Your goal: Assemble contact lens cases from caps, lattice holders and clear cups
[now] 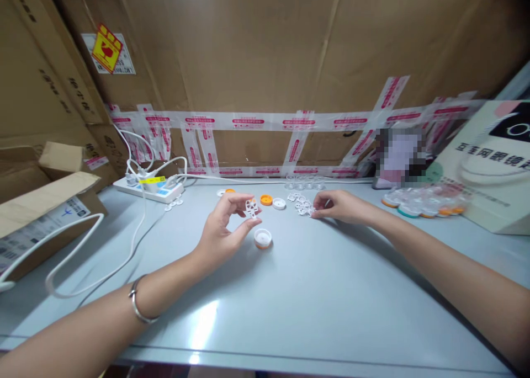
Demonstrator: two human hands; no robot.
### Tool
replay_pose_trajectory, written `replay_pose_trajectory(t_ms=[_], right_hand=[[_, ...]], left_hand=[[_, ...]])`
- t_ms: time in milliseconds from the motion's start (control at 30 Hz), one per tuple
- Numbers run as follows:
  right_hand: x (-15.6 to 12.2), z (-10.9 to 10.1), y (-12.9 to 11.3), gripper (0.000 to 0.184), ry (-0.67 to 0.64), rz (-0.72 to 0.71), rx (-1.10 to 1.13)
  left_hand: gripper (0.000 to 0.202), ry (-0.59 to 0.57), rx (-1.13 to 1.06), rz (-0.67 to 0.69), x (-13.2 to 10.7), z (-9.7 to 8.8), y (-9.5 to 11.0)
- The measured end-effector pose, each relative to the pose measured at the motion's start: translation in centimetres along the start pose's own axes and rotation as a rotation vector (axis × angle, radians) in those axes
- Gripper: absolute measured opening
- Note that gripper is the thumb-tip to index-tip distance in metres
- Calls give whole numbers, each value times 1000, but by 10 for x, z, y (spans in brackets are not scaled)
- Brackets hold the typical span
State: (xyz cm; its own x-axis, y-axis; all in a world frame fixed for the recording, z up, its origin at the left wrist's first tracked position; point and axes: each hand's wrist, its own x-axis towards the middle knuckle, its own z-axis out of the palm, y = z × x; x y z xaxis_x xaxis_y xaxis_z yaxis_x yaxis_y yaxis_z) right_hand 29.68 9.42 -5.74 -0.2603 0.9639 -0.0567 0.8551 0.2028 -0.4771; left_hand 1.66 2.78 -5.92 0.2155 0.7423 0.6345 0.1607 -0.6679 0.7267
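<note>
My left hand (226,226) is raised a little above the grey table (290,301), pinching a small clear plastic piece (251,207) between thumb and fingers. Just to its right a small white round cap (262,238) sits on the table. My right hand (339,206) rests on the table farther back, its fingertips touching a heap of small clear plastic pieces (302,204). An orange cap (266,200) and a white cap (279,203) lie beside that heap.
A white power strip (149,189) with cables lies at the back left, beside an open cardboard box (37,212). A bag of round caps (426,201) and a white carton (492,168) stand at the right. Taped cardboard (269,63) walls the back.
</note>
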Motion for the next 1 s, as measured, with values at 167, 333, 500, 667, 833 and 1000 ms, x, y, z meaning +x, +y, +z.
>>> replay_pose_trajectory(t_ms=[167, 333, 500, 667, 833, 1000], right_hand=[[-1, -1, -1, 24, -19, 6, 32], [-4, -3, -4, 26, -22, 15, 61], [-5, 1, -8, 37, -42, -32, 104], [-3, 7, -5, 30, -65, -66, 108], [-2, 7, -4, 34, -45, -82, 105], [0, 18, -7, 37, 18, -86, 121]], left_hand=[[31, -37, 20, 24, 0, 0, -2], [31, -80, 36, 1, -2, 1, -4], [31, -108, 59, -20, -3, 2, -3], [31, -116, 54, -19, -3, 2, -4], [31, -127, 57, -5, -4, 2, -6], [31, -141, 61, -8, -5, 3, -6]])
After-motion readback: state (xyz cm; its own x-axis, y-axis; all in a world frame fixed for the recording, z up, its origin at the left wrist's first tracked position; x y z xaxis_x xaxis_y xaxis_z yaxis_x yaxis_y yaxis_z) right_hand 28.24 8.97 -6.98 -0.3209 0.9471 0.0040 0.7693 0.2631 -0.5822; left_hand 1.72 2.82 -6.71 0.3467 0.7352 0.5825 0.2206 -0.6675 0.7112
